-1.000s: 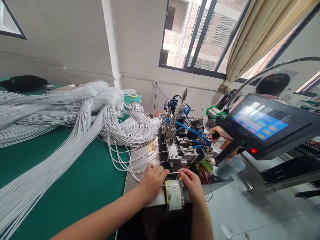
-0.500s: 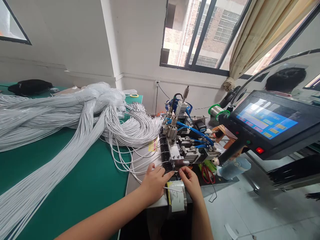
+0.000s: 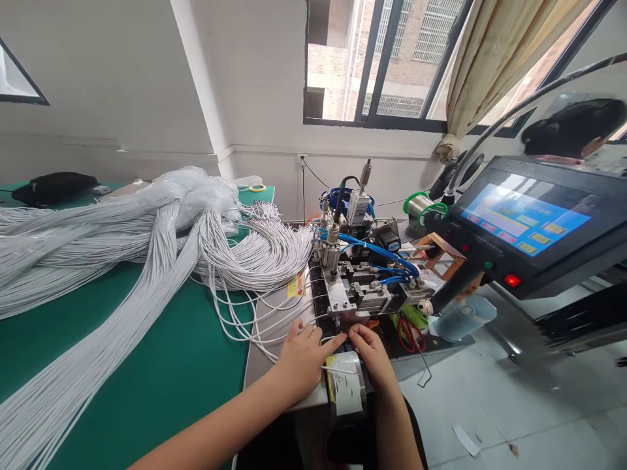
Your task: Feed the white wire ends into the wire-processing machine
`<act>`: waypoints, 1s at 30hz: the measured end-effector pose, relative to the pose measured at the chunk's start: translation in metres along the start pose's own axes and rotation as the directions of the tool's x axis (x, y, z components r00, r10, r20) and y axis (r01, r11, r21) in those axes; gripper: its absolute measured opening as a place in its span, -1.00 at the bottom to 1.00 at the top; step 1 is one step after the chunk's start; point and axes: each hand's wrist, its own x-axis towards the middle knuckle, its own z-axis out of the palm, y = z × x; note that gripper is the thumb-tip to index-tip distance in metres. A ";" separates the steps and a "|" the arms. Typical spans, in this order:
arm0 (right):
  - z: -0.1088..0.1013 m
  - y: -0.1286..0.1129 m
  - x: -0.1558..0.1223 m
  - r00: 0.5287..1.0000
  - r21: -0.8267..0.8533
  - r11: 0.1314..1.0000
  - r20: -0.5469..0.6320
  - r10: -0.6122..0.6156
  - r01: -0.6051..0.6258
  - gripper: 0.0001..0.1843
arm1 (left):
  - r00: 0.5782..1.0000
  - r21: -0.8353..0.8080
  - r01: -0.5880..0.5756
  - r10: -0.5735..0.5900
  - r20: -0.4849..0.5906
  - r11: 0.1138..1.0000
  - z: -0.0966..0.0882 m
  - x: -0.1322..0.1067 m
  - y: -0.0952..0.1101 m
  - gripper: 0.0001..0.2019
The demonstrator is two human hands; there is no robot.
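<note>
The left hand [image 3: 304, 360], index finger outstretched, is beside the pinched right hand [image 3: 371, 352]; what either grips, I cannot tell. A machine [image 3: 340, 292] stands just beyond both.

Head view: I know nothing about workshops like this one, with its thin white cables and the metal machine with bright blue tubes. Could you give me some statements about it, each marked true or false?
1. Bundles of thin white cables lie on the green tabletop. True.
2. The black-framed touchscreen is left of the metal machine with bright blue tubes. False: the touchscreen is in the right part of the picture, right of the machine.
3. The left hand has its index finger stretched toward the right hand. True.
4. The square red button below the touchscreen is unlit. False: it glows.
5. The spool of silvery wire has green rims. True.
</note>
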 end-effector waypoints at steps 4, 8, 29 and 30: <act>0.001 0.001 0.000 0.999 0.058 0.998 -0.002 0.036 -0.036 -0.64 | 1.000 0.017 0.011 -0.011 0.002 1.000 0.001 0.002 0.001 -0.36; 0.002 -0.002 -0.001 1.000 0.044 0.999 -0.011 0.027 -0.026 -0.60 | 0.999 0.022 0.011 -0.011 -0.031 1.000 0.004 0.002 0.002 -0.36; -0.030 -0.046 -0.059 0.964 -0.270 0.956 0.262 -0.045 0.117 -0.70 | 0.906 -0.114 0.001 -0.049 -0.421 0.993 0.018 -0.011 -0.003 -0.59; -0.028 -0.048 -0.061 0.962 -0.300 0.945 0.269 -0.046 0.129 -0.71 | 0.905 -0.122 -0.007 -0.045 -0.424 0.993 0.018 -0.011 -0.004 -0.59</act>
